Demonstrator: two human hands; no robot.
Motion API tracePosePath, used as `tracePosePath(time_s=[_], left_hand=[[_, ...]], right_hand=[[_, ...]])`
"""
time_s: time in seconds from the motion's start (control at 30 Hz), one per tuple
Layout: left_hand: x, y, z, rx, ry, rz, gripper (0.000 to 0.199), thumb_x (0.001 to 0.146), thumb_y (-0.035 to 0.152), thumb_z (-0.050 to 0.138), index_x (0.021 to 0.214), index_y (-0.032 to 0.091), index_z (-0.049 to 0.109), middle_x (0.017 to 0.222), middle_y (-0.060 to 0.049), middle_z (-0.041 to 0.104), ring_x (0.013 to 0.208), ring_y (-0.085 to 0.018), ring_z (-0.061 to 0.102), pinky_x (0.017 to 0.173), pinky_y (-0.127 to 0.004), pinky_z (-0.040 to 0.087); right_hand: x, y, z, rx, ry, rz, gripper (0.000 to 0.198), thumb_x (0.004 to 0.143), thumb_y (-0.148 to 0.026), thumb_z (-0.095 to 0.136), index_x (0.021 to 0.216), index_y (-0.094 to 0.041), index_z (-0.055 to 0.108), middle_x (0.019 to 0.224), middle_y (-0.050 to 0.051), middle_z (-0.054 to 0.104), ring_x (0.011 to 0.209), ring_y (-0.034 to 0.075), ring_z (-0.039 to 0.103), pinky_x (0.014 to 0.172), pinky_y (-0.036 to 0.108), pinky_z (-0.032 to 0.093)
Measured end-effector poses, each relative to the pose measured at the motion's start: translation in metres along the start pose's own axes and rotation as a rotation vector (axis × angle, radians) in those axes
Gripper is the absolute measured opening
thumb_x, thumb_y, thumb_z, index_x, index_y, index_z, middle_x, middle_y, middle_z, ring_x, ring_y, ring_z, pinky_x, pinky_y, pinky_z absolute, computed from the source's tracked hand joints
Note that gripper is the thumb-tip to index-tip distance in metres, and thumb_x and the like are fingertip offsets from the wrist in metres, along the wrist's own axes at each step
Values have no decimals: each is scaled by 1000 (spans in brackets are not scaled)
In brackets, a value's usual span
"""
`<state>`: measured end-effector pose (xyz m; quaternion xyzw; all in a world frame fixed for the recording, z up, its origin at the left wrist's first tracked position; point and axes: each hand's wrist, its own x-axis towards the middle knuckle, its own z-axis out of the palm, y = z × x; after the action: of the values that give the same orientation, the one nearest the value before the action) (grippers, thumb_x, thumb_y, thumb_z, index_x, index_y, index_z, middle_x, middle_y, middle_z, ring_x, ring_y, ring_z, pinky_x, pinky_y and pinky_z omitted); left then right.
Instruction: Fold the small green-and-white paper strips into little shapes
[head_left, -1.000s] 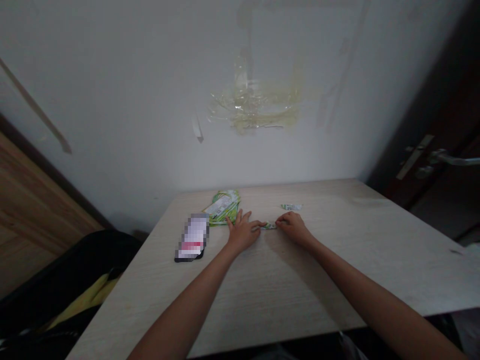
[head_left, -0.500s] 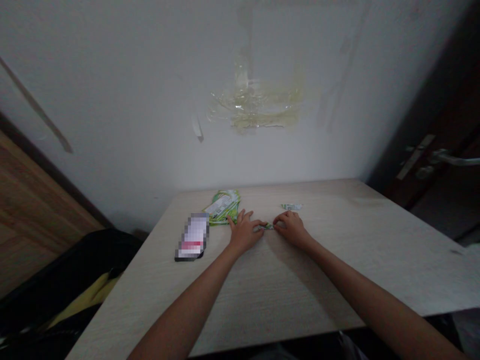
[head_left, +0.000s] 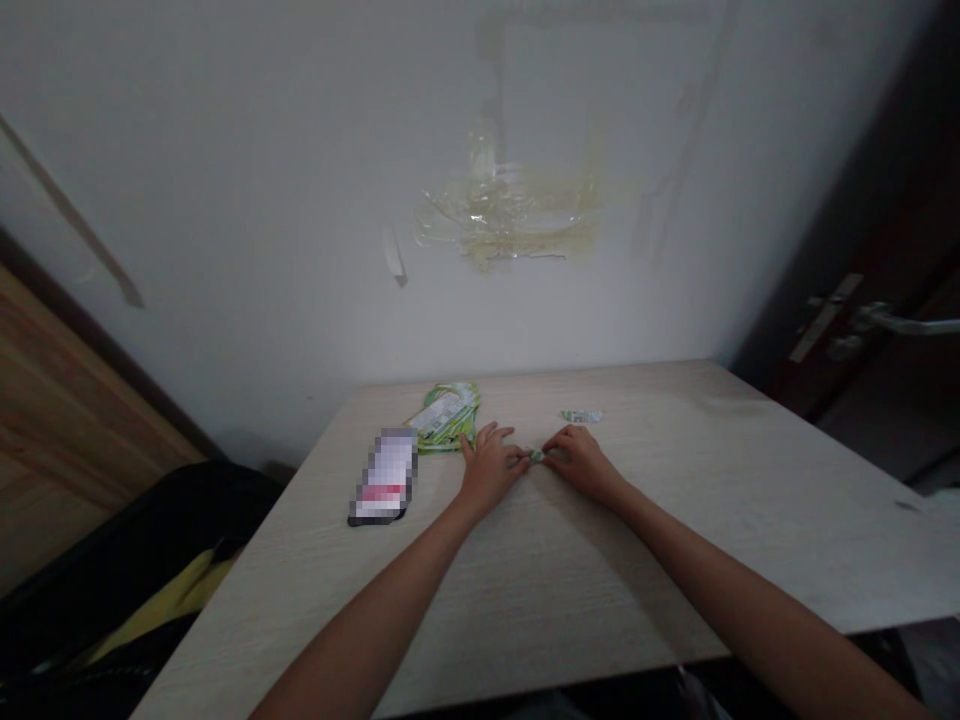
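Observation:
Between my two hands is a small green-and-white wrapper strip [head_left: 536, 456], held just over or on the table. My left hand [head_left: 491, 468] pinches its left end between thumb and index finger, with the other fingers spread out. The right end is pinched by the fingertips of my right hand [head_left: 581, 458]. Most of the strip is hidden by the fingers. Behind my left hand lies a flat green-and-white plastic packet [head_left: 446, 415]. A second small torn wrapper piece [head_left: 582, 416] rests just beyond my right hand.
A phone [head_left: 384, 475] with a blurred-out screen lies left of my left hand on the pale wooden table [head_left: 480, 610]. The wall [head_left: 300, 250] with peeling tape [head_left: 517, 215] rises behind the table. A door handle [head_left: 900, 320] is at right, dark bags [head_left: 172, 530] at left.
My right hand has moved slightly left, closer to my left hand. Less of the wrapper strip shows between the fingers now.

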<state>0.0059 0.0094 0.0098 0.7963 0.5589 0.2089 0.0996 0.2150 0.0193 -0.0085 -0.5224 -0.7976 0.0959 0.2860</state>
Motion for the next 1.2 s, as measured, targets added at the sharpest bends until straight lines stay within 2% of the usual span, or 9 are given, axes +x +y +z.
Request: tracePosePath(time_s=[0.2,0.4,0.63,0.83,1.03,1.2], left_hand=[[0,2,0,-17,-18,-21,17,85,46,67,96,38,76,142,2,55,143,-30,29,116,-68,-1],[0,1,1,-42,9,-1,17,84,48,67,92,36,77,139,2,57,141,-30,32,115,-69,-1],[0,3,1,-115,39,-26,19,83,44,69,99,35,74,130,1,65,136,-28,40,117,-66,1],[-2,8,1,-138,92,-14,19,86,38,65,105,35,71,123,1,69,133,-26,45,119,-62,1],[-2,9,2,-166,54,2,19,88,38,63,105,35,72,118,3,72,134,-26,44,118,-64,-3],[-1,9,1,-209,16,-21,21,89,36,62,108,35,71,125,2,69,138,-27,41,118,-65,-2]], right_hand=[[0,-2,-2,50,-4,-17,15,86,-27,65,93,-20,75,93,7,68,96,22,59,90,34,44],[0,-3,-1,130,23,-28,18,87,-27,62,98,-18,73,98,8,70,98,21,60,92,34,45],[2,-5,0,245,38,73,20,85,-26,61,99,-20,74,99,7,73,97,21,65,91,35,47],[4,-1,1,314,41,87,18,82,-29,63,94,-21,75,95,6,75,94,22,66,90,35,48],[4,2,4,327,48,85,20,83,-29,63,96,-20,74,95,6,74,94,21,66,89,34,48],[4,2,4,377,51,47,23,79,-25,66,101,-19,70,99,5,73,97,20,64,94,35,46]])
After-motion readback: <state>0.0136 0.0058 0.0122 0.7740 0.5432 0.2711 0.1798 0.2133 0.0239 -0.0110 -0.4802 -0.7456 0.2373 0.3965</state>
